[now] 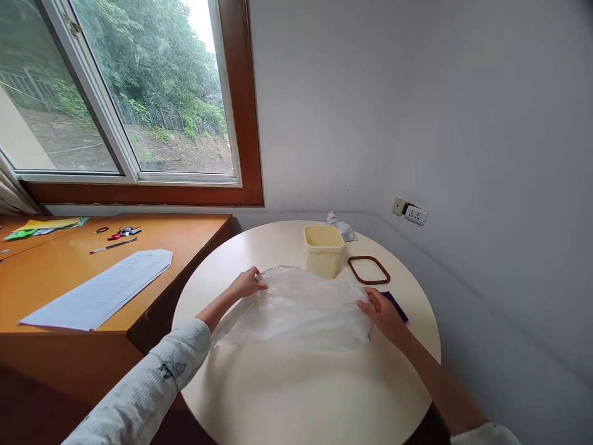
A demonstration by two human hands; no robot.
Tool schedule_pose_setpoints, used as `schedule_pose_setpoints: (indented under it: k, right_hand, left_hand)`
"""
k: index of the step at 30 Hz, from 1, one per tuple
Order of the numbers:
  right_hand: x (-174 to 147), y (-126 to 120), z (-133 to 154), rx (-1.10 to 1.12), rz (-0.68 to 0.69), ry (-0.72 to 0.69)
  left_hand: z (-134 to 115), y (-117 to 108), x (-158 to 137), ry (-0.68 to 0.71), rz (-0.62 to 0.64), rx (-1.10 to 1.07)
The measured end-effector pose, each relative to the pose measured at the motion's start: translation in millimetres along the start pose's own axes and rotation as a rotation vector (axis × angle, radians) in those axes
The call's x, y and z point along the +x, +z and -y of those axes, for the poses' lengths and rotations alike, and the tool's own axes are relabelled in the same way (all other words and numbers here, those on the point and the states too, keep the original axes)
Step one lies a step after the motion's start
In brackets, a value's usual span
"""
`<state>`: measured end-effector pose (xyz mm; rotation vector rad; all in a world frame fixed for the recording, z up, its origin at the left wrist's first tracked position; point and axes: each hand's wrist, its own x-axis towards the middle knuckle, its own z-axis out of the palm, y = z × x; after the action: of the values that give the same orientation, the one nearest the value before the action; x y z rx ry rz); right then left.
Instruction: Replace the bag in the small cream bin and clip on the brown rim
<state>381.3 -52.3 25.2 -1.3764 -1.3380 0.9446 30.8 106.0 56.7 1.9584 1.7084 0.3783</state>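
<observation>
A thin, see-through white plastic bag [306, 312] is spread out above the round table, in front of me. My left hand [246, 284] pinches its upper left corner between thumb and fingers. At the right end, my right hand [380, 312] grips the bag's edge. Just behind the bag stands a pale yellow plastic bin [323, 259], upright, its lower part partly covered by the bag. To the right of the bin lies a brown rounded-square ring [386, 275]. A dark purple flat item [396, 307] is partly hidden behind my right hand.
The cream round table [306, 395] stands against the wall. Behind the bin sits a crumpled whitish bag [343, 228]. On the left, a wooden desk [185, 232] holds papers [104, 287], a pen [113, 246] and several small items. A wall socket [416, 214] is at right.
</observation>
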Motion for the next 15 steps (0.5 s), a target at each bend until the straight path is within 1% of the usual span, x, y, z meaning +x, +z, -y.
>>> schedule_pose_setpoints:
  k: [3, 6, 8, 10, 13, 15]
  right_hand:
    - [0.7, -1.4, -4.7, -0.047, -0.035, -0.026]
    - [1.8, -6.6, -5.2, -0.068, -0.102, -0.014]
    - [2.8, -11.4, -1.7, -0.065, -0.156, 0.001]
    - [5.3, -17.1, 4.3, -0.027, -0.228, 0.002]
    - [13.9, -25.1, 18.0, 0.129, -0.323, -0.014]
    - [22.9, -28.7, 32.3, 0.238, -0.352, -0.036]
  left_hand:
    - [5.7, 6.5, 3.2, -0.007, -0.031, -0.013]
    - [9.7, -1.9, 2.1, -0.018, -0.026, -0.103]
    - [11.6, -15.7, 1.4, -0.024, -0.009, -0.202]
    - [13.4, -34.3, 1.2, -0.025, 0.003, -0.322]
    - [14.2, -64.9, 1.3, -0.004, 0.012, -0.529]
    - [10.7, -84.0, 1.1, 0.039, 0.013, -0.671]
